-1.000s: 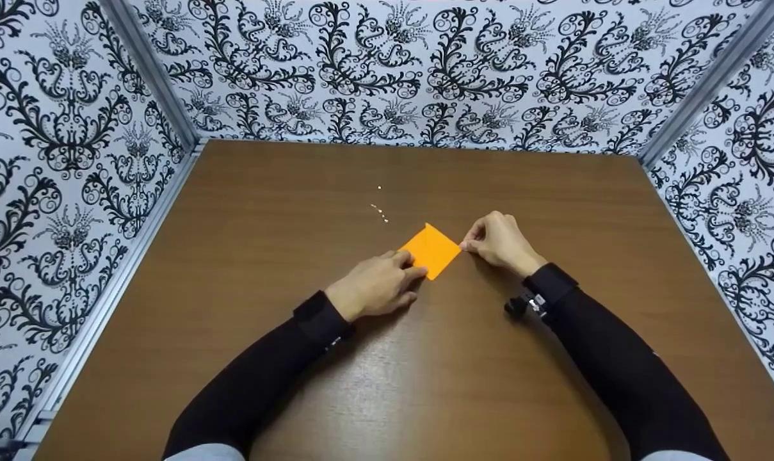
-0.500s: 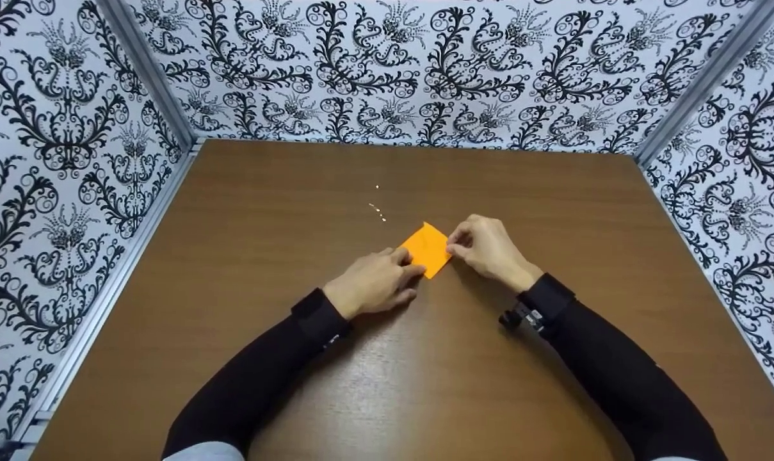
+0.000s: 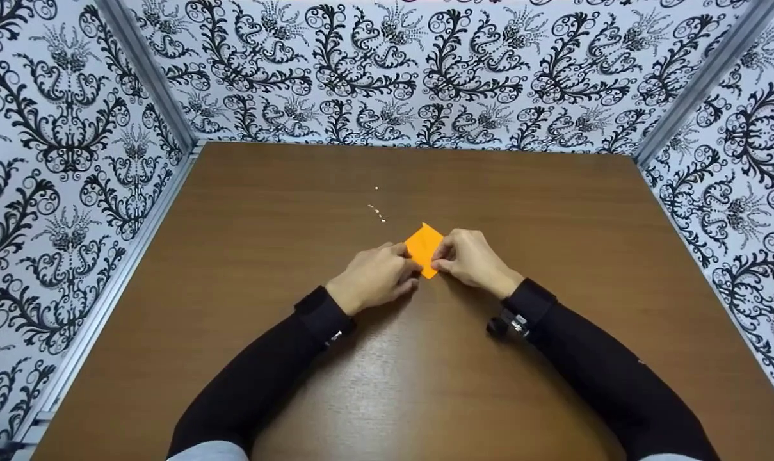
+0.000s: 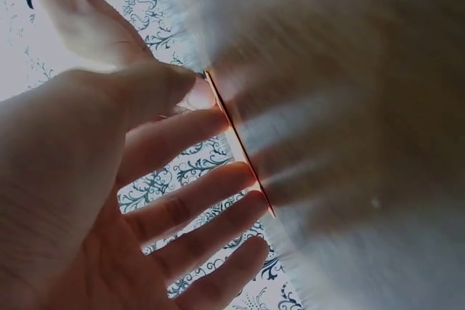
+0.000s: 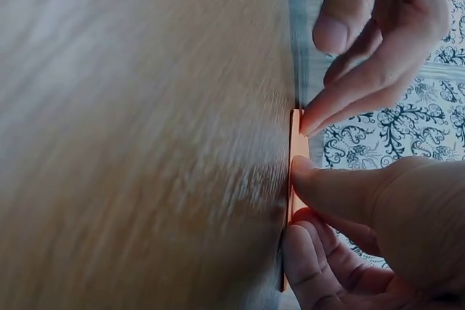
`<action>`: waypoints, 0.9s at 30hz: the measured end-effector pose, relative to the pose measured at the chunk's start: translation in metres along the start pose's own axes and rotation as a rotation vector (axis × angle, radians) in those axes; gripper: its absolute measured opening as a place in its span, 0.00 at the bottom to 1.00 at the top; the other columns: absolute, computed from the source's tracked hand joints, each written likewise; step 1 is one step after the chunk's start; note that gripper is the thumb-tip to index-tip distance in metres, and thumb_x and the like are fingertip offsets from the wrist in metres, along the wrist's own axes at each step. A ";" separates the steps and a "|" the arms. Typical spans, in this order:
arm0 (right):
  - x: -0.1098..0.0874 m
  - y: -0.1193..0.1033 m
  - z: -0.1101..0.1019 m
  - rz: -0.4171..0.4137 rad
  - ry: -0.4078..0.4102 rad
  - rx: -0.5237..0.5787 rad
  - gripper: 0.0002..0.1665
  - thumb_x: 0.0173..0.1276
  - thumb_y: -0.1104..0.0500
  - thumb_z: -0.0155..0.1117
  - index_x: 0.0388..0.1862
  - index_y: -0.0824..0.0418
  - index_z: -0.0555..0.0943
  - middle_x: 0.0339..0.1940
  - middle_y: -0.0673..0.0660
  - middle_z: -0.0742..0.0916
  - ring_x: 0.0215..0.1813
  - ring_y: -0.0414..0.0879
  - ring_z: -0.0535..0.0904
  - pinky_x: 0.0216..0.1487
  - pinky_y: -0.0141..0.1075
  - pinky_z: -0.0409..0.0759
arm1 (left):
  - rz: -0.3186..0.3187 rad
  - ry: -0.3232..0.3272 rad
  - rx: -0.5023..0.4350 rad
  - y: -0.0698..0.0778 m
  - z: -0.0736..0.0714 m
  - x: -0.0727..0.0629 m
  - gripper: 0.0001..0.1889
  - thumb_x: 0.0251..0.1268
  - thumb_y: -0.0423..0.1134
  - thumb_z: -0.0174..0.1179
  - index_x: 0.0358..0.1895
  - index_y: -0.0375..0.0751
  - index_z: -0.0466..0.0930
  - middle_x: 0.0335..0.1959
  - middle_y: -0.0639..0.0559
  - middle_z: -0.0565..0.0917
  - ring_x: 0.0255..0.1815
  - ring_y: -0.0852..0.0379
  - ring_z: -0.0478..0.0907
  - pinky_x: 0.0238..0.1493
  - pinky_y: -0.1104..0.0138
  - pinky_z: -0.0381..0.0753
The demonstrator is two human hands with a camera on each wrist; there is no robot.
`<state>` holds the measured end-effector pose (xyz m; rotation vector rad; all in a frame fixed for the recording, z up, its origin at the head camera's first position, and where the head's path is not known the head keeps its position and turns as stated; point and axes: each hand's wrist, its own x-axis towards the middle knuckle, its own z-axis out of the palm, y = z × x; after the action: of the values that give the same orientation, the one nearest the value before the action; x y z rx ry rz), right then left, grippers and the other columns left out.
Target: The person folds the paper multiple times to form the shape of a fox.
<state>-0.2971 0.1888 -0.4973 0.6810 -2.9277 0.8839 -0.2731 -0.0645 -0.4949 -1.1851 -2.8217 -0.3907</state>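
A small orange sheet of paper [image 3: 423, 248], set like a diamond, lies on the brown table with a crease near its top corner. On its left edge rests my left hand [image 3: 374, 275], the fingertips touching the sheet. In the left wrist view the fingers of this left hand [image 4: 182, 201] stretch out nearly straight. My right hand [image 3: 473, 259] covers the paper's right corner, thumb and curled fingers pinching close to the lower right edge. The right wrist view shows its thumb [image 5: 320, 183] on the orange paper [image 5: 298, 147], seen almost edge-on, with the bent fingers just beside it.
Beyond the paper, several tiny white specks [image 3: 378, 211] mark the brown table [image 3: 284, 192]. Walls with black-and-white scroll patterns [image 3: 387, 70] and metal frame posts [image 3: 150, 77] enclose the back and sides. Both forearms wear black sleeves [image 3: 258, 378] with wrist straps.
My right hand has moved left and toward me, from the paper's right corner to its lower right edge, covering more of the sheet. The left hand has stayed nearly in place.
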 end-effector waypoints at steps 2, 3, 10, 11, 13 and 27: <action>0.000 0.001 0.001 0.015 -0.001 0.003 0.05 0.76 0.59 0.87 0.41 0.60 0.99 0.42 0.60 0.95 0.47 0.54 0.88 0.51 0.42 0.82 | -0.016 0.023 -0.028 0.000 -0.001 0.005 0.09 0.85 0.46 0.76 0.56 0.48 0.98 0.55 0.43 0.93 0.53 0.40 0.92 0.51 0.44 0.99; 0.000 0.001 0.001 0.019 0.000 0.004 0.05 0.76 0.59 0.87 0.41 0.60 0.99 0.42 0.60 0.95 0.47 0.54 0.88 0.52 0.42 0.82 | -0.024 0.031 -0.041 0.000 -0.002 0.007 0.08 0.84 0.45 0.77 0.54 0.47 0.99 0.53 0.43 0.93 0.52 0.41 0.92 0.51 0.44 0.99; 0.000 0.001 0.002 0.025 0.018 0.011 0.04 0.75 0.61 0.87 0.39 0.59 0.98 0.41 0.60 0.95 0.46 0.53 0.88 0.51 0.41 0.82 | -0.074 0.083 -0.098 0.001 -0.001 0.029 0.07 0.77 0.42 0.82 0.46 0.42 0.99 0.46 0.44 0.95 0.46 0.45 0.95 0.50 0.47 0.99; 0.001 0.001 0.003 0.024 0.019 0.012 0.04 0.75 0.61 0.87 0.39 0.59 0.98 0.41 0.59 0.95 0.46 0.53 0.89 0.51 0.42 0.82 | -0.084 0.086 -0.106 0.001 0.000 0.032 0.08 0.76 0.43 0.83 0.44 0.42 0.99 0.46 0.44 0.96 0.46 0.45 0.95 0.50 0.46 0.99; 0.001 0.001 0.004 0.021 0.019 0.015 0.04 0.75 0.61 0.87 0.39 0.59 0.98 0.40 0.59 0.95 0.46 0.53 0.88 0.51 0.42 0.81 | -0.110 0.083 -0.122 0.002 0.002 0.036 0.09 0.74 0.43 0.85 0.41 0.42 0.99 0.45 0.44 0.96 0.46 0.45 0.95 0.50 0.46 0.98; 0.000 0.002 0.005 0.012 0.031 0.030 0.03 0.74 0.62 0.88 0.38 0.58 0.99 0.38 0.58 0.96 0.44 0.53 0.90 0.48 0.40 0.82 | -0.141 0.080 -0.167 0.003 0.006 0.042 0.12 0.69 0.45 0.88 0.35 0.42 0.97 0.37 0.48 0.96 0.35 0.55 0.83 0.42 0.52 0.95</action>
<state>-0.2975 0.1875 -0.5030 0.6456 -2.9000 0.9322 -0.3006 -0.0316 -0.4939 -0.9730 -2.8578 -0.6788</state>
